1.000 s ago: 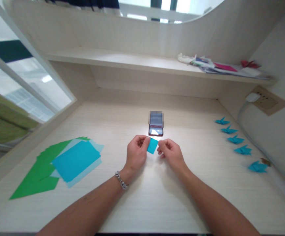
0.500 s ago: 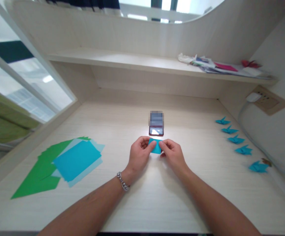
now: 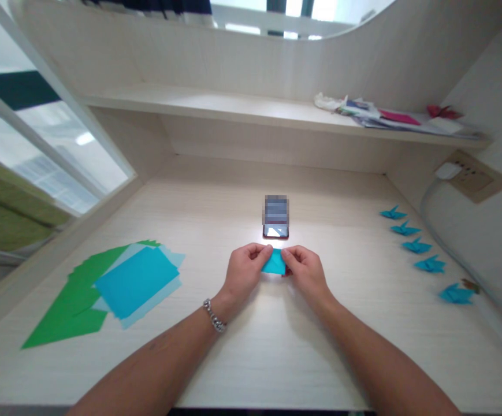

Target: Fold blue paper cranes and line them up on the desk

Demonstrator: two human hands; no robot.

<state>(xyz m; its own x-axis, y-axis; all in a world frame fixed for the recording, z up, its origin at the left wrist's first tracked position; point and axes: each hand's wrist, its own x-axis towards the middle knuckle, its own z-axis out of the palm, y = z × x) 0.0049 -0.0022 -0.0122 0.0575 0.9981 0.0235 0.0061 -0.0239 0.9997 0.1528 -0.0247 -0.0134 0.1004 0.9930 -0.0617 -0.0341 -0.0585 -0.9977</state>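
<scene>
A small folded square of blue paper [image 3: 274, 263] is held between my two hands, just in front of the phone. My left hand [image 3: 247, 268] pinches its left side, thumb near the top corner. At the right edge, my right hand [image 3: 303, 267] grips the paper between thumb and fingers. Which folds lie underneath cannot be made out. The phone [image 3: 275, 231] lies flat beyond my hands, its upper screen blurred out. A silver chain bracelet circles my left wrist.
Blue paper sheets [image 3: 138, 282] lie over green sheets [image 3: 60, 315] at the left. Several folded blue paper cranes [image 3: 416, 245] stand in a row at the right, near a cable and a wall socket [image 3: 478, 176]. Above the desk, a shelf [image 3: 233, 110] holds papers.
My left thumb has shifted up along the paper's left side, baring more of its surface. The paper has dropped slightly toward me. My right hand keeps its grip.
</scene>
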